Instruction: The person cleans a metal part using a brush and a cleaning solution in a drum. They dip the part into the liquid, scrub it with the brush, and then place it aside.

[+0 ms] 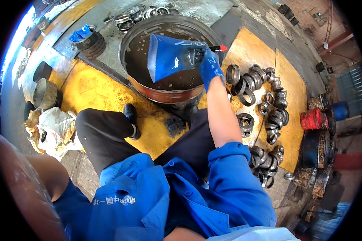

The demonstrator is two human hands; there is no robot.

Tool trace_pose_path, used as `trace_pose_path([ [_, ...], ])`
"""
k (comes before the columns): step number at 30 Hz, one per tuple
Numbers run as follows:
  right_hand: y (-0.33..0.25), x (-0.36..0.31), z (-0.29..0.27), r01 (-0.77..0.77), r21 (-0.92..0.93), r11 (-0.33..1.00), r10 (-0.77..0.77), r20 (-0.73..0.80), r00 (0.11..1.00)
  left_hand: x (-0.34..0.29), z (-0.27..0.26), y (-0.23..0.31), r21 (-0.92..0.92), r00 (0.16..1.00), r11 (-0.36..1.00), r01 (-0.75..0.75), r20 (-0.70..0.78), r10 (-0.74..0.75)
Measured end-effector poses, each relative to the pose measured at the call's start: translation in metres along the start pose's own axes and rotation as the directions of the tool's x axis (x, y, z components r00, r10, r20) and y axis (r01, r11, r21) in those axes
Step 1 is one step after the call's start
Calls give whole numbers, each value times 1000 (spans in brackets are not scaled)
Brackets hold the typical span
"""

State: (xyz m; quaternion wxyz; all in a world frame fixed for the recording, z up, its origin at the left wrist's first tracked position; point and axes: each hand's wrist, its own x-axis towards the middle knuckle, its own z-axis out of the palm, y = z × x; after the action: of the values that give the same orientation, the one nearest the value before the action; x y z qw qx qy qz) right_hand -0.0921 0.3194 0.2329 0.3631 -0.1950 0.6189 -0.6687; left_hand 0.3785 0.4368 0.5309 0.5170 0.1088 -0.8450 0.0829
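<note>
blue glove in right hand over wide-open basin, rim below; left hand unseen

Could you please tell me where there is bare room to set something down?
Bare yellow floor lies between the basin and the white plastic bag, and along the right side of the metal rings. It is crowded among those rings.

Daylight floods in hardest far left of the basin, washing out to blue-white. White glints mark the blue plastic my right hand grips above the basin, and the metal rings right of it. Far right of the basin is dimmer. Below-left of it, my left arm looks soft, smeared — and straight edges bow toward the black rim.
</note>
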Motion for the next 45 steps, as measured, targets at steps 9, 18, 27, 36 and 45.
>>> trace_pose_path([
  [9, -20, -27, 34, -160, 247, 956, 166, -4, 986, -7, 6, -12, 42, 997, 996, 79, 25, -80],
  [18, -1, -16, 35, 68, 28, 997, -65, -80, 995, -10, 16, -39, 54, 987, 987, 154, 29, -156],
  [27, 62, 23, -8, 208, -116, 971, -228, -203, 952, -7, 36, -27, 3, 976, 976, 219, 14, -219],
  [36, 19, 14, 5, 135, 94, 986, -131, -49, 990, -6, 48, -33, 37, 984, 986, 165, 63, -167],
  [45, 24, 12, 7, 50, 99, 994, -47, -29, 998, 0, 63, -37, 14, 995, 996, 90, 51, -91],
])
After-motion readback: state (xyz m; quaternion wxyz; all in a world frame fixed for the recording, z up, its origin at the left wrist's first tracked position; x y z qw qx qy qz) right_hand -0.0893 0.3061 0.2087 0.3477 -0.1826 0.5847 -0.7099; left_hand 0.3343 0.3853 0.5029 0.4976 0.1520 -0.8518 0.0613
